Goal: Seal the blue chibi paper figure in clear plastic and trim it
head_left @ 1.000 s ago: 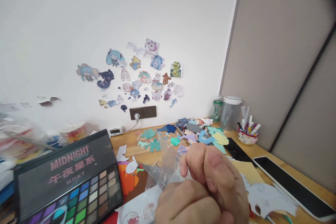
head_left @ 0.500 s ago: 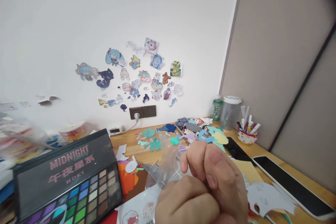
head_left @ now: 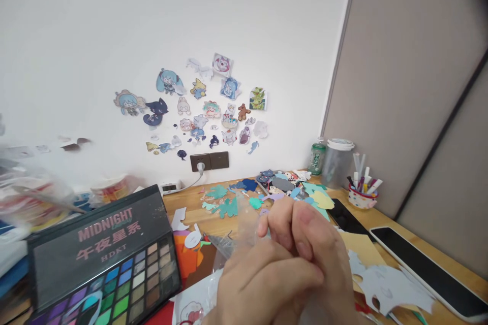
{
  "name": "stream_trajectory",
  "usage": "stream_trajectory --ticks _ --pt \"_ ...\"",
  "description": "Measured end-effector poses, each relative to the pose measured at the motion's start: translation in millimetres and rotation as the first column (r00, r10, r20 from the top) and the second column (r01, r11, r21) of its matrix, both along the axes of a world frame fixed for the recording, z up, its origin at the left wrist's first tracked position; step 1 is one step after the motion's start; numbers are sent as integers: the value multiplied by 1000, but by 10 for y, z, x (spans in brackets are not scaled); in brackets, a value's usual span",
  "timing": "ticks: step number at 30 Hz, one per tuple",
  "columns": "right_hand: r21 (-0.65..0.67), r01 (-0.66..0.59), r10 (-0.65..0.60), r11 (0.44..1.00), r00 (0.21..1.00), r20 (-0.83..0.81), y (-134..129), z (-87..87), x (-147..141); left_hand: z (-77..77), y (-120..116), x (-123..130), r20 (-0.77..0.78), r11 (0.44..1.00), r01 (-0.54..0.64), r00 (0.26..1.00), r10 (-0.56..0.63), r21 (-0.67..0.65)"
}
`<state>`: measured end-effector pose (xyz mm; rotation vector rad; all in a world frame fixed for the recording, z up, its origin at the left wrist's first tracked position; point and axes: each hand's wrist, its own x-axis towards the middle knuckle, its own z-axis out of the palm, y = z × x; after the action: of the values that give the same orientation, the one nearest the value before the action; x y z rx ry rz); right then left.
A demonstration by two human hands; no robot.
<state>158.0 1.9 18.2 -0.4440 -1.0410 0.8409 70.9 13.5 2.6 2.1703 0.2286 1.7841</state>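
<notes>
My left hand [head_left: 263, 282] and my right hand [head_left: 314, 244] are pressed together at the lower middle, both with curled fingers. A crumpled sheet of clear plastic film [head_left: 247, 221] sticks up and out from between them on the left side. The fingertips hide most of what is pinched. Below and left of the hands lies a white paper with printed drawings [head_left: 194, 304], partly under clear plastic. White cut-out paper scraps [head_left: 396, 284] lie to the right of my right hand.
An open eyeshadow palette [head_left: 110, 254] stands at the left. Colourful paper cut-outs [head_left: 224, 200] spread behind the hands. At the right are a white-framed phone [head_left: 427, 271], a dark phone [head_left: 348, 218], a marker cup [head_left: 362, 198], a lidded plastic tub [head_left: 337, 165] and a green can [head_left: 316, 157].
My left hand has shifted a little left and up, its fingers reaching further across toward the right hand. The view has turned slightly, so the background sits a bit further right.
</notes>
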Motion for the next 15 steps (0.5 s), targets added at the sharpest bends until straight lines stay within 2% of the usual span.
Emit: stream_trajectory --ticks 5,10,12,15 --pt "22 -3 3 1000 1000 2 56 -2 47 16 88 37 -69 990 -90 993 97 108" --pt "50 -23 25 998 999 -36 86 84 160 66 155 -7 -145 975 -104 980 134 198" --pt "91 -17 23 996 997 -73 102 138 207 122 173 -57 -211 979 -87 969 126 184" --pt "153 -25 41 988 994 -104 117 210 275 199 206 -120 -275 978 17 961 42 208"
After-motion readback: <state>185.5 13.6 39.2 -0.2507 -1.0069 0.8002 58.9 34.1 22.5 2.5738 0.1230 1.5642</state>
